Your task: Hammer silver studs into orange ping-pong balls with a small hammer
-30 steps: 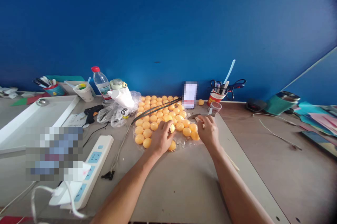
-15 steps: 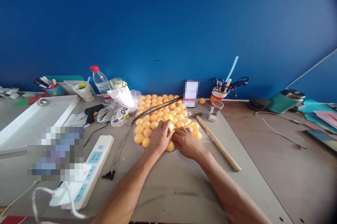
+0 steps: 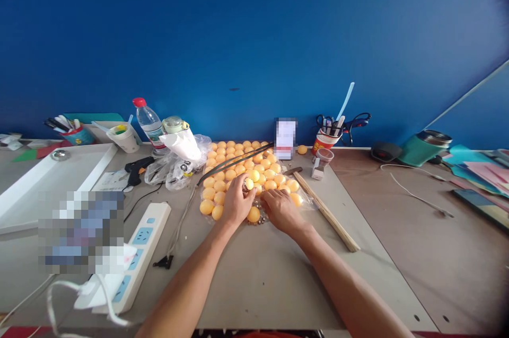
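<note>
1. Blue wall [image 3: 238, 36] behind a grey tabletop [image 3: 254, 301].
2. Rows of orange balls [image 3: 229, 174] in clear plastic, mid-table; a dark strap [image 3: 238, 161] lies across them, partly covering some.
3. White power strip [image 3: 137, 253], left; wooden-handled hammer [image 3: 328, 212], just right of the balls.
4. Left hand [image 3: 237, 201], gripping a single ball [image 3: 248, 184] at the rows' near side.
5. Right hand [image 3: 283, 211], fingers curled down near small shiny beads [image 3: 262, 216]; cannot tell whether it holds anything.

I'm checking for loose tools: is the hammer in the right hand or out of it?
Out: the hammer lies on the table, its full length visible, with the right hand apart from it.
</note>
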